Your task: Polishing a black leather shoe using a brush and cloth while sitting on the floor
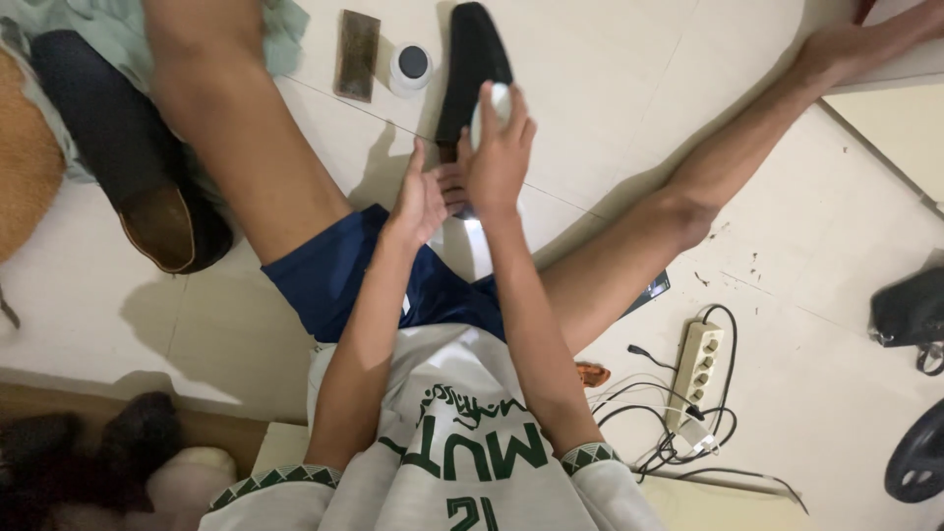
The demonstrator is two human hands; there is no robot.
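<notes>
We see the tiled floor (610, 108) bearing everything, legs spread to frame the work. A black shoe (474, 54) lies between them, toe pointing away, heel near the hands. The right hand (499, 147) has its grip clenched round a small white object (495, 103), perhaps a sponge, pressed on the shoe. The left hand (421, 202) is released, fingers spread beside the heel, steadying it. A small jar (410, 67) and a brush (357, 54) lie just beside the shoe, within reach.

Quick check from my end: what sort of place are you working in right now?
Probably a room in a home. The person sits on a pale tiled floor, a power strip with tangled cables lies beside them, and a black shoe, a small tin and a brush lie in front.
</notes>
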